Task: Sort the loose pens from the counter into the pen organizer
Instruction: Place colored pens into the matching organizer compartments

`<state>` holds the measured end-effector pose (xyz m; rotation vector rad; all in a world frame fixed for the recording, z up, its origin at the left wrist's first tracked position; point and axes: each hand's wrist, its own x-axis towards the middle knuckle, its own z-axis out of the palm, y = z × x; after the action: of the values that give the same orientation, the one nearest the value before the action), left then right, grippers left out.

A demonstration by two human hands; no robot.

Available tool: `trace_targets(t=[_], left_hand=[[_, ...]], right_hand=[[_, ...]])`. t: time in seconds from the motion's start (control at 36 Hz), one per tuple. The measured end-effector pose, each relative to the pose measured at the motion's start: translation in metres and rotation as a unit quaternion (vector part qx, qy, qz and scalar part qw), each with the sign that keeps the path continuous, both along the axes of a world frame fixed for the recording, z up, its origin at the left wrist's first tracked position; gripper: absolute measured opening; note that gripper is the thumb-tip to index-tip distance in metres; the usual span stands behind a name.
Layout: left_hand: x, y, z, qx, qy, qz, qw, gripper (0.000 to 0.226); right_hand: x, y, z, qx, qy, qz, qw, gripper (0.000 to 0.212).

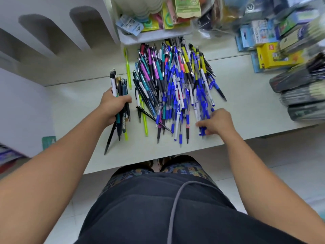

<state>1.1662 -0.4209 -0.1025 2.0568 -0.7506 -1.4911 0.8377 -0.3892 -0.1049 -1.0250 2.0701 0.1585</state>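
A big heap of loose pens point(172, 88), blue, purple, teal, yellow and black, lies spread across the pale counter point(84, 103). My left hand point(112, 106) grips a bundle of dark pens point(120, 85) left of the heap, their tips reaching down toward the counter. My right hand point(216, 122) is at the heap's lower right edge, its fingers curled round a few blue pens point(203, 118). A white shelf unit with arched slots point(58, 32) stands at the back left; I cannot tell whether it is the organizer.
A white tray of packaged stationery point(154, 20) sits behind the heap. Boxes and stacked packs point(284, 55) crowd the right end of the counter. A lone yellow-green pen point(128, 71) lies between bundle and heap. The counter's front edge runs just above my lap.
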Motion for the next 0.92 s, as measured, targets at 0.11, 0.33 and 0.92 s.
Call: trace_targets(t=[0.11, 0.33, 0.92], left_hand=[[0.011, -0.013, -0.004, 0.001, 0.014, 0.05, 0.999, 0.032], [0.038, -0.031, -0.009, 0.039, 0.072, 0.055, 0.995, 0.029], [0.054, -0.021, 0.017, -0.014, 0.293, 0.161, 0.942, 0.039]], right_hand=[[-0.004, -0.017, 0.006, -0.077, -0.007, -0.044, 0.996, 0.044], [0.051, -0.021, 0.062, -0.188, 0.155, 0.128, 0.961, 0.043], [0.197, -0.004, 0.003, -0.088, -0.133, 0.476, 0.865, 0.039]])
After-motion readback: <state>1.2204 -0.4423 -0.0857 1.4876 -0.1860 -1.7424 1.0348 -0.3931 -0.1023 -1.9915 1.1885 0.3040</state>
